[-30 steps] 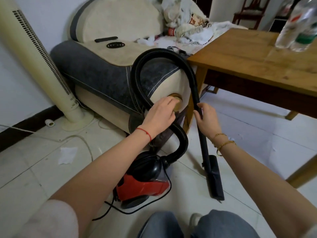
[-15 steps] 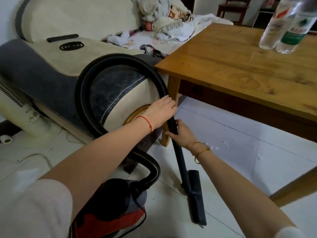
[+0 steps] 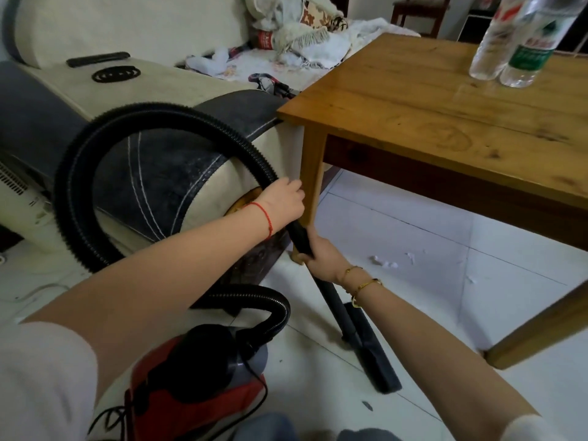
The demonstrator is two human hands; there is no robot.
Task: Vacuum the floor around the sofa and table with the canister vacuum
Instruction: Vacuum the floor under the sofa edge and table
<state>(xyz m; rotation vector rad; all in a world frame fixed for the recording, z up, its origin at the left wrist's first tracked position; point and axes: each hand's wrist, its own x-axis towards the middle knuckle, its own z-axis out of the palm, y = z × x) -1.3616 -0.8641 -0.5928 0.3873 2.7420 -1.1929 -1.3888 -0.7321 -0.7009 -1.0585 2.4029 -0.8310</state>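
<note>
Both hands on wand, as half second ago. Left hand closed round top where hose joins; right hand closed round wand just below, now lower and nearer worktop leg. Nozzle flat on floor, between sofa and worktop, closer to the leg than before. Red canister on floor at near left, more in view. White scraps on floor under worktop. Two bottles on worktop.
</note>
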